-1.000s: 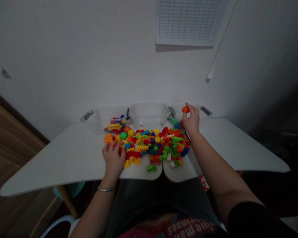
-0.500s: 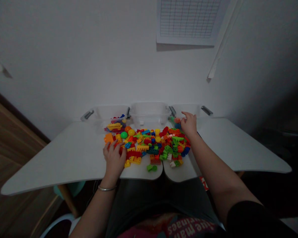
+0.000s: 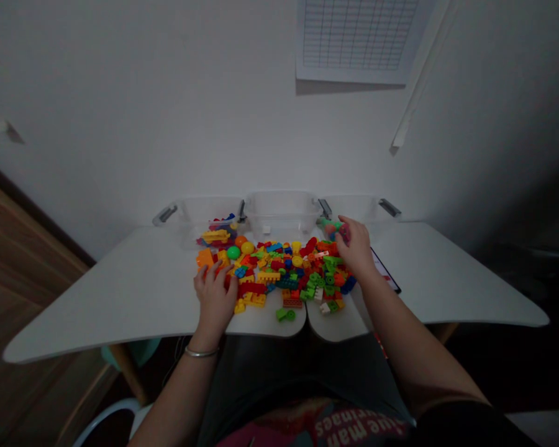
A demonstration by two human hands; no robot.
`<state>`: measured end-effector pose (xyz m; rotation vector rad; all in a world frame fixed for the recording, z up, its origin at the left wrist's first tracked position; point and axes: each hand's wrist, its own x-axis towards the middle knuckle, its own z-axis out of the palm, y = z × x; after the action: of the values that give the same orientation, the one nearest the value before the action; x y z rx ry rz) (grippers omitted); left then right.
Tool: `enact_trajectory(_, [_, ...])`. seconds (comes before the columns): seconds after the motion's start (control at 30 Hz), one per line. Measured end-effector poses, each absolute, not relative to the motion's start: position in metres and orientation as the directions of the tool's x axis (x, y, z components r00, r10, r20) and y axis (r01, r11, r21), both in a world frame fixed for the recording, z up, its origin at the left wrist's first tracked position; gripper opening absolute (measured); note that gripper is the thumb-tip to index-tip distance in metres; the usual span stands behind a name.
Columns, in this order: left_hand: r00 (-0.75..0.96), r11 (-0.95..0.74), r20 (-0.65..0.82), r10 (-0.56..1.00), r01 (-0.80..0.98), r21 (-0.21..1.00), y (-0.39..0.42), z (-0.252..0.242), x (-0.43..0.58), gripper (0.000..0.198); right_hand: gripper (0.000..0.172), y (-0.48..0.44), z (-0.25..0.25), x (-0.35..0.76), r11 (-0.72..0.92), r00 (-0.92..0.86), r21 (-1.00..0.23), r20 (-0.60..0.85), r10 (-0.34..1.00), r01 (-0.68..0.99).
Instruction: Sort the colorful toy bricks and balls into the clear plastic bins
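A heap of colourful toy building blocks (image 3: 286, 282) is spread across the middle of the white table. My left hand (image 3: 214, 295) lies over the left end of the heap, fingers spread, touching red blocks (image 3: 227, 279); what is under the palm is hidden. My right hand (image 3: 356, 248) is at the front of the right clear bin (image 3: 361, 209), thumb and fingers curved and apart. A reddish piece (image 3: 345, 233) shows between those fingers, apparently inside the bin. Green and orange pieces (image 3: 330, 228) lie beside it.
The left clear bin (image 3: 186, 208) contains yellow, blue and red pieces. A middle clear bin (image 3: 282, 202) stands against the wall. Green (image 3: 233, 252) and yellow (image 3: 247, 248) balls sit behind the heap. A phone-like device (image 3: 387, 273) lies under my right forearm. The table's front edge has a notch.
My right hand has drawn back slightly from over the right bin, and its extended finger is now curved. More of the phone-like device shows. My left hand stays in place.
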<state>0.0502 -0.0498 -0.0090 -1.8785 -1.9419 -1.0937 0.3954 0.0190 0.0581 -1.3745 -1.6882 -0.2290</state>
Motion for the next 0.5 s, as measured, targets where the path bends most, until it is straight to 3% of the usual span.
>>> enact_trajectory(0.37, [-0.164, -0.062, 0.603, 0.781, 0.940, 0.335, -0.055, 0.002, 0.056, 0.041, 0.038, -0.040, -0.009, 0.391, 0.309, 0.057, -0.395, 0.690, 0.722, 0.865])
enact_trajectory(0.5, [-0.069, -0.167, 0.607, 0.791, 0.932, 0.323, -0.045, 0.019, 0.057, 0.043, 0.037, -0.035, -0.012, 0.392, 0.346, 0.013, -0.376, 0.693, 0.721, 0.859])
